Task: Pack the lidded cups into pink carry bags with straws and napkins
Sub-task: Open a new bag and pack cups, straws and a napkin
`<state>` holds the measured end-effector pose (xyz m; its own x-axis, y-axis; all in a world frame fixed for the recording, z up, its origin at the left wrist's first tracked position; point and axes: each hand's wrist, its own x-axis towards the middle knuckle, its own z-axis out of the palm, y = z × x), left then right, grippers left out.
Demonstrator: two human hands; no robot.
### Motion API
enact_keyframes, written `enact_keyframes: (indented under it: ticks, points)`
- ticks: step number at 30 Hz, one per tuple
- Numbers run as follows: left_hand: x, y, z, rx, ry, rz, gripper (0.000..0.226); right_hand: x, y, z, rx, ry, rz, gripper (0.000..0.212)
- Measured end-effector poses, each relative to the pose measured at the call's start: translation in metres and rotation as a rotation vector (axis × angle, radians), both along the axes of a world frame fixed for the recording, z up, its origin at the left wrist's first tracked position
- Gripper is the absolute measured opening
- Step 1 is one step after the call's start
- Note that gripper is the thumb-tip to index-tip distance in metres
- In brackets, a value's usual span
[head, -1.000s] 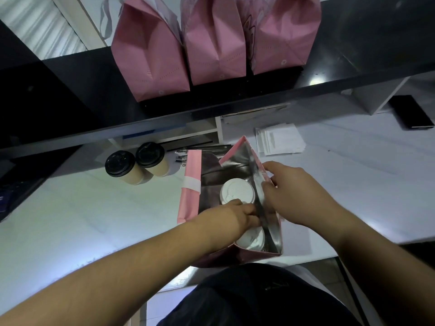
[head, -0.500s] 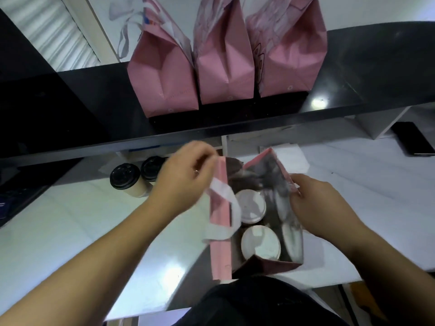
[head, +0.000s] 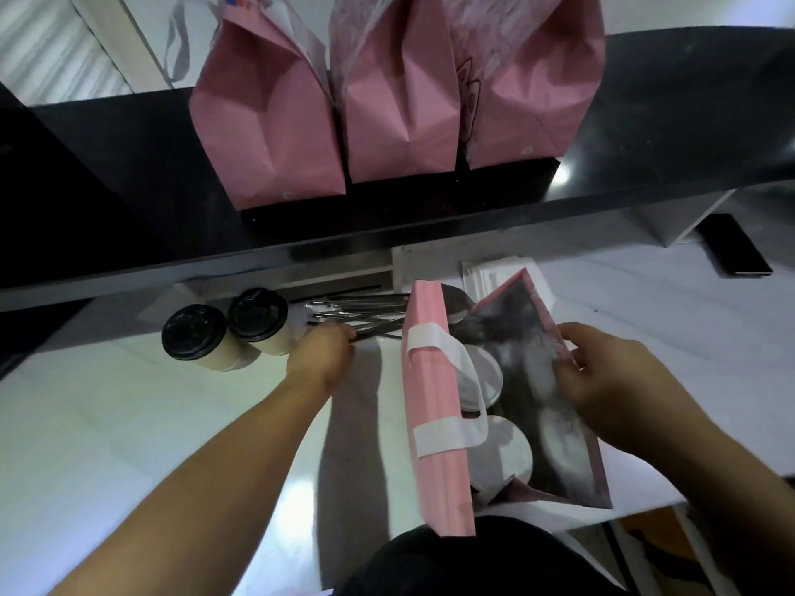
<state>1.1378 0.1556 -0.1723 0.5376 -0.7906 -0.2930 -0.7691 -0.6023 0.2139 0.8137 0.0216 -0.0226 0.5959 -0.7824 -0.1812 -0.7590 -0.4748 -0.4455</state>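
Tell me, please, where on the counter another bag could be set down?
The bare counter left of the open bag, nearer than the black-lidded cups, is free. It is crowded behind, around the straws, where the left hand reaches.

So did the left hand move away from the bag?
Yes. The left hand left the open pink bag and went leftward to the straws, beside the black-lidded cups.
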Motion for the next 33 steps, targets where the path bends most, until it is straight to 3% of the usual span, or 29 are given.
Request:
enact_keyframes:
  ticks: [3,8,20,25,29,33]
  points:
    - [0.001,-0.012,-0.014,-0.038,-0.038,0.005,0.034,0.002,0.003,0.001,-0.004,0.038,0.015,0.02]
    - [0.004,-0.012,-0.033,-0.014,-0.142,-0.024,0.03,0.008,0.004,0.008,0.036,0.08,0.011,0.026]
    - [0.023,-0.001,-0.024,0.068,-0.03,-0.004,0.033,0.007,0.008,0.009,0.011,0.116,-0.021,0.025]
    - [0.019,0.01,-0.001,-0.079,0.093,0.151,0.029,0.006,0.007,0.007,0.02,0.103,-0.006,0.025]
    - [0.001,0.03,0.029,-0.281,0.267,0.242,0.011,0.002,0.007,0.005,0.049,0.029,0.023,0.022]
    - [-0.033,0.058,0.072,-0.379,0.405,0.299,0.023,-0.001,0.001,0.005,0.049,0.027,0.065,0.028]
